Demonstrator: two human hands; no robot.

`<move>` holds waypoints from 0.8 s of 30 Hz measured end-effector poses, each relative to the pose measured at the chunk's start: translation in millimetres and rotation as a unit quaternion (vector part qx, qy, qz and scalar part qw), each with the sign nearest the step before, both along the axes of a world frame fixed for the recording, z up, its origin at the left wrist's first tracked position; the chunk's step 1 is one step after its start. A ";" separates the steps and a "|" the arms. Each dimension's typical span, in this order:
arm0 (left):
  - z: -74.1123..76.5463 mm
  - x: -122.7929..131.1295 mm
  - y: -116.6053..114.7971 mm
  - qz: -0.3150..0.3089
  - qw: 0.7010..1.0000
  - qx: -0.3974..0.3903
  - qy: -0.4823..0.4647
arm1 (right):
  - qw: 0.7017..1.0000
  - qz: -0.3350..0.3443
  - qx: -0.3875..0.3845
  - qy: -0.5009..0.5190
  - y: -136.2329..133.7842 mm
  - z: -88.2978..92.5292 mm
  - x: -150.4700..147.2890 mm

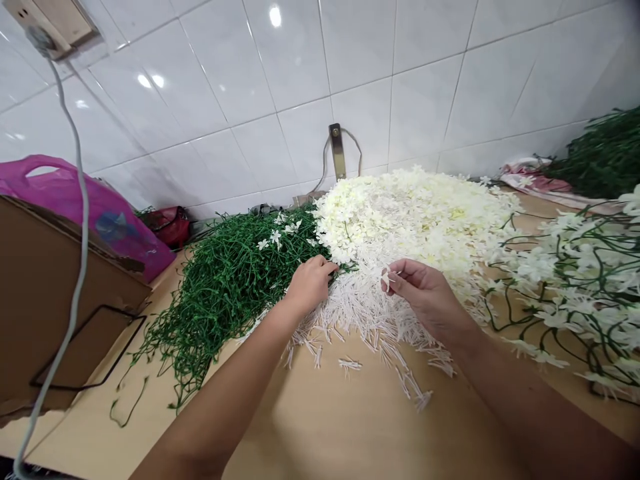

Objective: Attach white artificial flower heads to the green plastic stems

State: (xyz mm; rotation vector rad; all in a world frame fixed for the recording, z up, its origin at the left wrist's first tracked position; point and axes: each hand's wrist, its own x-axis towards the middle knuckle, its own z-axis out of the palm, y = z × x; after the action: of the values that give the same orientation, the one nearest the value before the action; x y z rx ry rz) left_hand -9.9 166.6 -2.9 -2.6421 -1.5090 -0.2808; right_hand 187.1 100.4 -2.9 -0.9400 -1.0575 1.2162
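Note:
My left hand point(311, 281) is closed at the right edge of a heap of green plastic stems point(225, 280), its fingertips at a bit of green; what it grips is too hidden to name. To its right my right hand point(420, 290) pinches a small white flower piece point(387, 279). Beneath and between the hands lies a pile of thin white sticks point(365, 307). Behind them rises a large heap of cream-white flower heads point(425, 207). Assembled white flowers on green stems point(575, 260) spread out at the right.
On the left stand a cardboard box point(65, 287) and a pink bag point(110, 213), with a grey cable point(83, 227) hanging in front. More green stems point(607, 157) lie at the back right. A tiled wall point(425, 100) bounds the wooden table point(320, 413).

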 end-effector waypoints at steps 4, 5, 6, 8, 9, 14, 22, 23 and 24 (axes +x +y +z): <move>1.2 -0.9 -0.3 -0.038 0.999 0.013 -0.013 | 1.000 0.000 -0.002 0.004 1.1 -1.4 0.1; 1.5 0.2 0.1 -0.051 0.999 0.011 -0.006 | 1.000 0.004 0.000 0.004 1.4 -1.6 -0.6; 1.7 1.9 1.0 -0.063 0.998 0.007 0.003 | 1.000 0.009 0.002 0.003 1.5 -1.7 -1.3; 2.3 5.8 4.3 -0.073 0.997 0.000 0.014 | 1.000 0.014 0.003 0.001 1.4 -1.1 -2.3; 3.0 7.6 6.3 -0.073 0.997 -0.002 0.012 | 1.000 0.014 0.002 0.002 1.1 -0.7 -2.4; 13.1 8.4 18.2 -0.076 0.997 -0.004 -0.033 | 1.000 0.008 0.002 0.005 0.1 0.3 -0.4; 52.0 1.9 45.1 0.023 0.919 -0.018 -0.394 | 0.999 0.013 -0.003 0.030 1.7 -3.5 -1.3; 58.6 2.1 47.6 0.018 0.905 -0.016 -0.425 | 0.999 0.014 -0.003 0.029 1.8 -3.5 -1.5; 65.7 2.2 49.9 0.005 0.888 -0.015 -0.460 | 0.999 0.014 -0.004 0.028 1.7 -3.2 -1.7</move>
State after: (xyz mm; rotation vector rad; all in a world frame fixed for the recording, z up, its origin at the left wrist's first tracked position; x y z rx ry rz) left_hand -7.7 216.5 62.8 -2.6170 -1.6784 -1.7082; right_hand 185.4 102.1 -6.1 -0.8940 -1.0254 1.2635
